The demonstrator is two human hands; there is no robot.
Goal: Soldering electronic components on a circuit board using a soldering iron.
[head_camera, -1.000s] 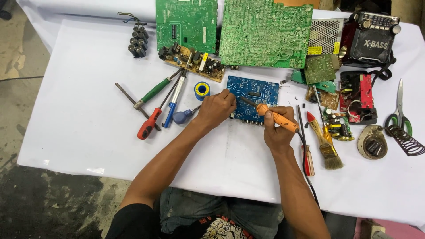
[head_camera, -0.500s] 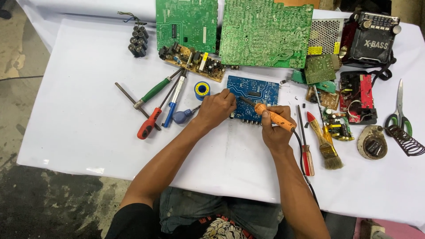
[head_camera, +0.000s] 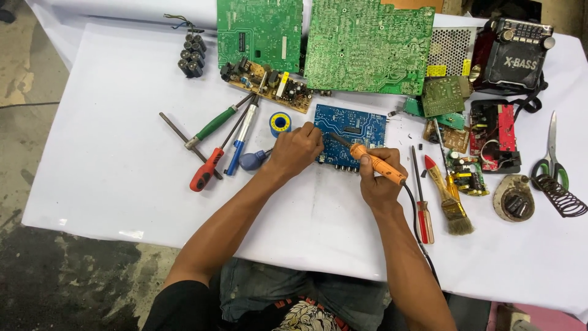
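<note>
A blue circuit board (head_camera: pixel 355 124) lies on the white table (head_camera: pixel 110 165). My right hand (head_camera: pixel 381 179) grips an orange-handled soldering iron (head_camera: pixel 375 162), whose tip points up-left onto the board near my left hand. My left hand (head_camera: pixel 296 149) rests curled on the board's left edge, fingers pinched; whether it holds a thin wire of solder is too small to tell. A blue spool of solder (head_camera: pixel 280 122) sits just above the left hand.
Screwdrivers (head_camera: pixel 215 125) lie left of the hands. Two large green boards (head_camera: pixel 367 46) sit at the back, with a black radio (head_camera: pixel 514 52) at the right. A red screwdriver (head_camera: pixel 422 211), a brush (head_camera: pixel 450 202), scissors (head_camera: pixel 551 159) and an iron stand (head_camera: pixel 563 199) lie right.
The soldering iron tip has shifted slightly left along the blue board, closer to my left hand. Both hands otherwise stay in place.
</note>
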